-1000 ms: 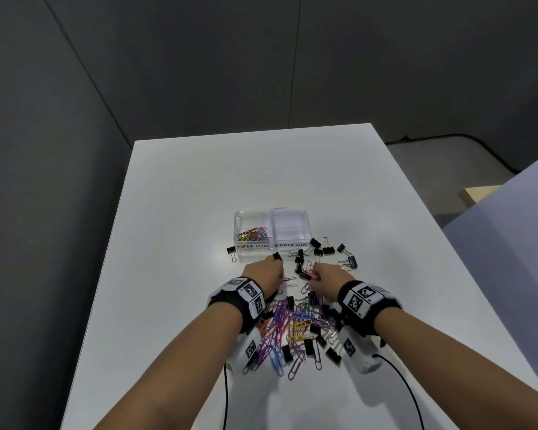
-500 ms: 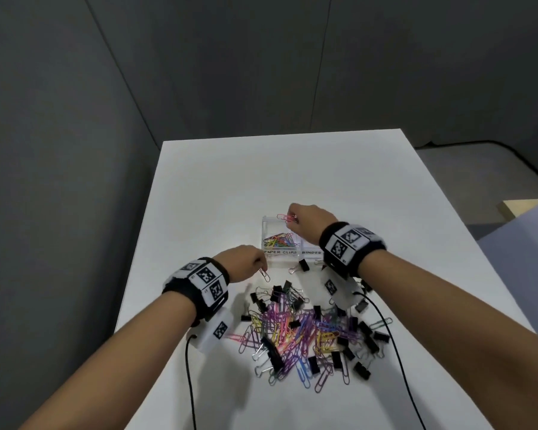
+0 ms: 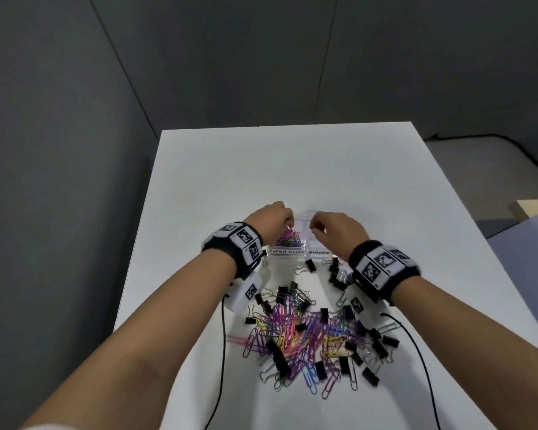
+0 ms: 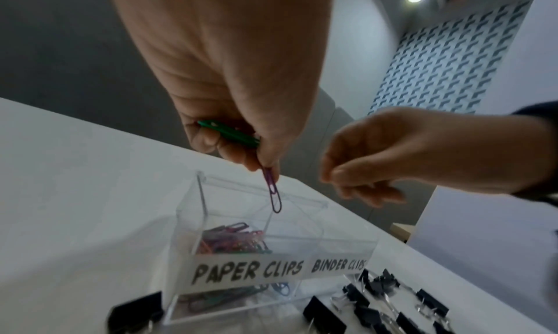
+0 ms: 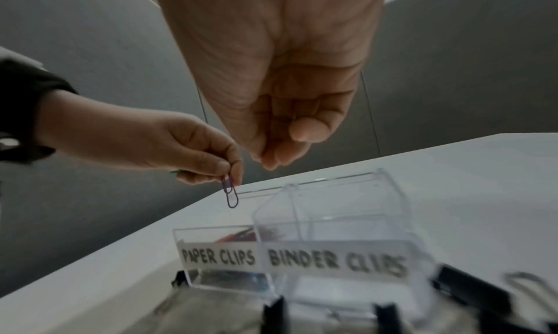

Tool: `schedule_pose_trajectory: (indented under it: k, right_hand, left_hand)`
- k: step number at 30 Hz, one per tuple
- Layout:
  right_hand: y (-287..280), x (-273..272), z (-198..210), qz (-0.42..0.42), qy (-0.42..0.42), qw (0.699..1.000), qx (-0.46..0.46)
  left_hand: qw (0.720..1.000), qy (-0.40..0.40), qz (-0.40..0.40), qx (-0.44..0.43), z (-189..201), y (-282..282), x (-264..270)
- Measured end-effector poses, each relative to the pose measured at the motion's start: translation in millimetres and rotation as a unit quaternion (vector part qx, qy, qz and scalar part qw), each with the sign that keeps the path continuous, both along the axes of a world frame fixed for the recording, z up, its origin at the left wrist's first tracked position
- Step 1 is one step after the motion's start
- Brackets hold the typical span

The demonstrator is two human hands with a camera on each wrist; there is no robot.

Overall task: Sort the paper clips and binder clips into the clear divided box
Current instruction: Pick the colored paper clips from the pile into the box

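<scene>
The clear divided box [image 3: 284, 252] stands mid-table, labelled PAPER CLIPS on the left and BINDER CLIPS on the right. Coloured paper clips [image 4: 232, 241] lie in the left compartment [image 4: 187, 220]. My left hand [image 3: 288, 223] hovers over that compartment, pinching a purple paper clip [image 4: 273, 191] that hangs down, and a green paper clip [image 4: 229, 133] is tucked under its curled fingers. Over the right compartment [image 5: 332, 258], my right hand [image 3: 316, 226] has its fingers curled with the thumb against them. No clip shows in it.
A mixed pile of coloured paper clips and black binder clips [image 3: 308, 336] lies on the white table [image 3: 292, 169] in front of the box. More binder clips [image 3: 336, 271] sit by the box's front right. Black wrist cables [image 3: 222, 352] trail toward me.
My left hand rose from beside the pile to above the paper clip compartment, carrying its clips. The pink clip my right hand held over the box is gone from its fingers.
</scene>
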State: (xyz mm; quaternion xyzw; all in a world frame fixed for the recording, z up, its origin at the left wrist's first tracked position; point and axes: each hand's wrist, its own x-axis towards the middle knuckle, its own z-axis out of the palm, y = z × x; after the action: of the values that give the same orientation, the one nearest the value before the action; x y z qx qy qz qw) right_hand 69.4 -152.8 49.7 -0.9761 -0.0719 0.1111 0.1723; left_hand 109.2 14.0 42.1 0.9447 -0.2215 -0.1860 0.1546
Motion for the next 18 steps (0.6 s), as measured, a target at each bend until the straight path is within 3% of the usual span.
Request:
schedule_pose_trajectory:
  k: [5, 10, 14, 18]
  right_hand:
    - [-37, -24, -12, -0.026, 0.038, 0.998, -0.032]
    - [-63, -43, -29, -0.027, 0.084, 0.992, -0.086]
    - [-76, -55, -39, -0.052, 0.107, 0.984, -0.130]
    - [-77, -67, -51, -0.059, 0.120, 0.980, -0.147]
  left_hand:
    - [0.997, -0.008, -0.038, 0.061, -11, -12, 5]
    - [0.985, -0.127, -0.109, 0.039, -6, -28, -19]
    - [0.970, -0.081, -0.219, 0.065, -21, -69, -58]
    - [0.976, -0.044, -0.164, 0.137, -37, -102, -90]
